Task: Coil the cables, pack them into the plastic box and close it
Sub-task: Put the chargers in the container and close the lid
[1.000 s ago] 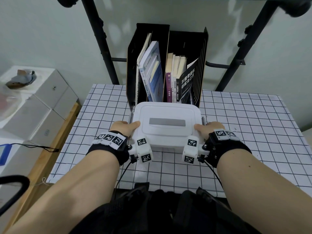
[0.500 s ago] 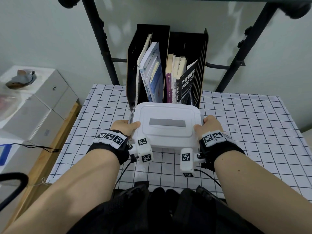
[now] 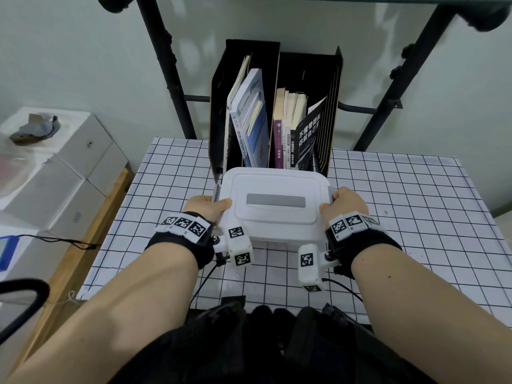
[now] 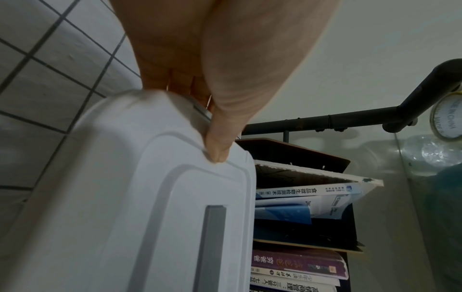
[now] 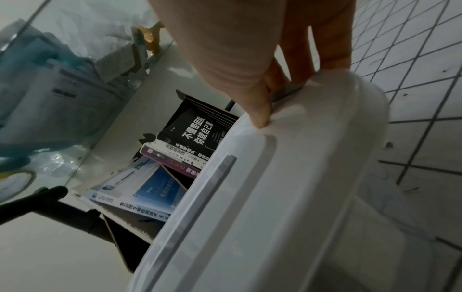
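Overhead, the white plastic box (image 3: 274, 206), lid on, is sitting mid-worktop (image 3: 401, 203), its far edge just before the black file rack (image 3: 273, 106); the right hand (image 3: 345, 203) is sitting further forward along the box's side than a second ago, with open checked worktop flanking both sides. Left wrist: the left hand (image 4: 212, 65) is gripping the lid corner, thumb on top. Right wrist: thumb is pressing the lid rim, fingers curling beneath.

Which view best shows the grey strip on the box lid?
Head view: the whole grey strip lies unobstructed in the middle of the white lid, between the left hand and right hand. Left wrist shows only one end, foreshortened; right wrist shows it obliquely along its length.
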Available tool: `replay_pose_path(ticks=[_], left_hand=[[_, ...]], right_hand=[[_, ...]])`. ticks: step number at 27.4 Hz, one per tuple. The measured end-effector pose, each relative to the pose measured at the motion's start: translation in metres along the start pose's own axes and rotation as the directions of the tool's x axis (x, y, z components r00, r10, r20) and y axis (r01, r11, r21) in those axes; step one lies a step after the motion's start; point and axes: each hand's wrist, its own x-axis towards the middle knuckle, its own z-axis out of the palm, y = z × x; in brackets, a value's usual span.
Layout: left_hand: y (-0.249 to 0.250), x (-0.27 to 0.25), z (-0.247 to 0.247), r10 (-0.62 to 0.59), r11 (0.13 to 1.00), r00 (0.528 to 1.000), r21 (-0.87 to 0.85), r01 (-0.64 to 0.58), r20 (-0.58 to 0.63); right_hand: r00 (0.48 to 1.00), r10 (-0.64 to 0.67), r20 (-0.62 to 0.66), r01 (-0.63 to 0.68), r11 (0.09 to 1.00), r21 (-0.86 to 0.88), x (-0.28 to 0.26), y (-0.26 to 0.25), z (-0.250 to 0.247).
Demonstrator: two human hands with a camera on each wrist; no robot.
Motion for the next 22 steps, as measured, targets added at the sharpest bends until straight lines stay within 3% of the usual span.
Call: replay_pose_path(ticks=[8, 22], left_hand=[[-0.0028, 0.004, 0.0012, -0.001, 0.999, 1.0, -0.036, 0.001, -0.002], [0.0022, -0.0029, 0.0071, 0.125, 0.991, 0.988, -0.035, -0.129, -0.096]], right_hand=[[1.0, -0.021, -0.016, 0.021, 0.999, -0.046, 0.0007, -0.0025, 0.0028], [0.997, -0.074, 0.018, 0.076, 0.991, -0.109, 0.0005, -0.0035, -0.0015]])
